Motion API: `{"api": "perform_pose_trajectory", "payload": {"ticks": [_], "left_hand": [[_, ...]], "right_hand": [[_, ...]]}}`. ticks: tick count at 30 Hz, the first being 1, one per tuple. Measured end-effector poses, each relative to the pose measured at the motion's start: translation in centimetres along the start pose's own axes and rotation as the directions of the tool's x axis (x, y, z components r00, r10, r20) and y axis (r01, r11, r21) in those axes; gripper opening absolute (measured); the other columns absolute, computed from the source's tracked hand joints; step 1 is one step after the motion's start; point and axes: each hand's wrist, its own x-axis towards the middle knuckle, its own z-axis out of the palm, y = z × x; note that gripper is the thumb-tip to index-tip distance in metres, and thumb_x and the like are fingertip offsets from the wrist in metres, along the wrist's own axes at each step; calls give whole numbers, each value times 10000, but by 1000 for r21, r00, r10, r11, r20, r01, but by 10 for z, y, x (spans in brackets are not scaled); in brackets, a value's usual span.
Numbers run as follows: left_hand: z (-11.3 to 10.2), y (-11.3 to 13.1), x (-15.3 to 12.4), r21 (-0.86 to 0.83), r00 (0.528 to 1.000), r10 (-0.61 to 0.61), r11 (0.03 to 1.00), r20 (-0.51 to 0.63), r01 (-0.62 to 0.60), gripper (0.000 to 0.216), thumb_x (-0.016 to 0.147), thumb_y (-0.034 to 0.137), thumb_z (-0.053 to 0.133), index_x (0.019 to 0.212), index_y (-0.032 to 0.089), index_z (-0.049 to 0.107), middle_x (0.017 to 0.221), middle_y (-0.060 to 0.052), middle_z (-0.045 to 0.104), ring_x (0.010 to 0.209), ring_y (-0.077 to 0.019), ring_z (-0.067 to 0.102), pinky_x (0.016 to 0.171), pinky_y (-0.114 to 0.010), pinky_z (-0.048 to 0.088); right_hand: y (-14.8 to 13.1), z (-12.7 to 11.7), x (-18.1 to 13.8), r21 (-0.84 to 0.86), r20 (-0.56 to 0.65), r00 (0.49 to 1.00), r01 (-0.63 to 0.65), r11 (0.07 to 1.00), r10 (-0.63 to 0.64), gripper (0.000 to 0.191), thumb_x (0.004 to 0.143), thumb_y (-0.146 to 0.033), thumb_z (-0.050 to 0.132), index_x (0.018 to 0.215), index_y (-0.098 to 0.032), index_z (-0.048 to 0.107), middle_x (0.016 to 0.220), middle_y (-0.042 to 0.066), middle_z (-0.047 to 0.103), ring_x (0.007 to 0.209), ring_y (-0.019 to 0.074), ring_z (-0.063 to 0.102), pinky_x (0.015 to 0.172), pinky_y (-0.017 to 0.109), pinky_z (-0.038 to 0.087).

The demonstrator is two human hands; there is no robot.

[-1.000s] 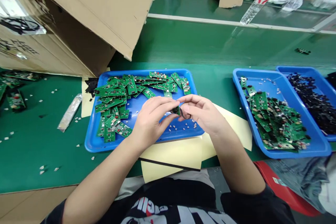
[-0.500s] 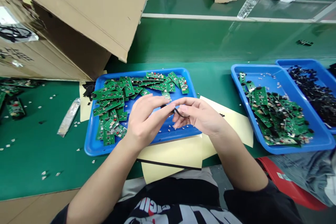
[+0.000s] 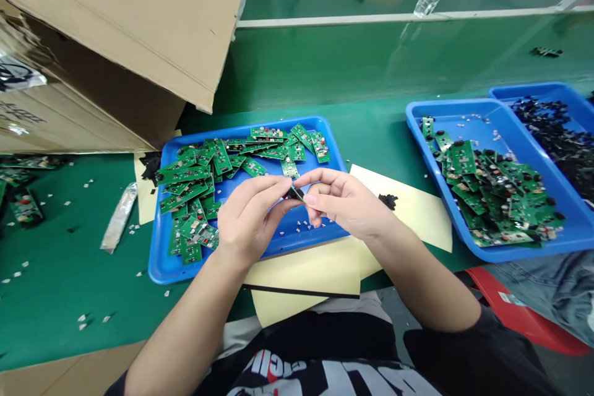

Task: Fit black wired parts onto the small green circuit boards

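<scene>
My left hand (image 3: 248, 216) and my right hand (image 3: 346, 201) meet over the near part of a blue tray (image 3: 335, 145). Both hold a small black piece (image 3: 296, 193) with their fingertips; my fingers cover much of it, so its kind is unclear. The left thumb and fingers pinch it from the left, the right thumb and forefinger from the right. Green circuit boards (image 3: 188, 176) lie heaped along the tray's left and far sides. Small pale bits (image 3: 301, 224) are scattered on the tray floor by my right hand.
Yellow paper sheets (image 3: 306, 266) lie under the tray's front edge, with black scraps (image 3: 388, 201) on paper at right. A second blue tray (image 3: 520, 253) holds more boards; another tray (image 3: 533, 89) holds black parts. A cardboard box (image 3: 158, 31) stands at far left, near a clear plastic packet (image 3: 119, 216).
The thin black loop that showed at my right fingers is gone from sight. A short black piece now shows between my fingertips. The view has shifted slightly.
</scene>
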Motion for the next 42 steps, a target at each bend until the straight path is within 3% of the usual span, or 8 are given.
{"api": "perform_pose_trajectory", "payload": {"ticks": [8,14,18,22,26,35,38,42], "left_hand": [[-2,-3,2,-119,999,45,992,1,-44,269,767,167,704,1012,194,597,926,-48,709,821,-156,687,728,-278,591],[-3,-2,3,-176,997,80,981,14,-76,274,750,153,718,996,174,599,952,-62,701,840,-152,681,756,-291,596],[-4,-4,5,-97,994,104,990,-23,-106,280,729,99,720,980,142,603,927,-84,694,851,-174,673,813,-348,578],[-6,-9,5,-31,992,126,991,-20,-127,188,742,106,693,884,189,602,777,-20,660,718,-150,638,689,-316,554],[-9,-10,4,-19,997,37,999,70,-36,124,771,127,659,843,210,602,805,-23,638,736,-147,630,623,-271,521],[-4,-6,0,106,991,28,993,134,-42,117,818,117,569,839,204,643,776,-34,655,685,-144,590,592,-271,448],[-3,-5,-1,116,993,43,992,109,-56,117,804,104,578,825,200,642,757,-36,653,666,-144,575,577,-271,430],[-2,-4,-1,137,996,48,989,71,-58,120,797,105,578,803,207,641,732,-30,653,648,-141,568,567,-268,412]], "right_hand": [[0,-5,4,59,117,983,-150,987,143,233,726,-179,686,931,-160,578,515,-74,605,421,49,547,454,157,459],[-3,-5,1,-9,109,991,-76,997,77,187,733,-148,657,908,-160,594,502,-86,577,420,50,526,444,169,445],[-8,-4,-4,-212,14,1000,1,977,2,132,766,-200,646,889,-154,627,561,-54,606,478,66,562,491,197,473],[-8,-2,-8,-410,-43,989,109,905,-139,80,770,-236,647,790,-158,639,603,-32,608,536,82,570,528,219,479],[-8,1,-11,-616,-79,942,210,760,-325,64,791,-202,603,744,-168,630,695,-9,630,618,90,566,578,226,469],[-2,9,-13,-780,53,873,340,526,-485,95,806,-146,562,724,-179,598,677,-23,618,604,81,537,560,207,435],[-1,12,-14,-780,37,887,314,541,-461,106,810,-170,558,713,-189,595,674,-14,620,607,93,542,563,222,441],[-1,14,-15,-726,-11,922,259,637,-388,89,800,-196,577,714,-193,599,672,-12,622,586,92,537,542,224,439]]}}
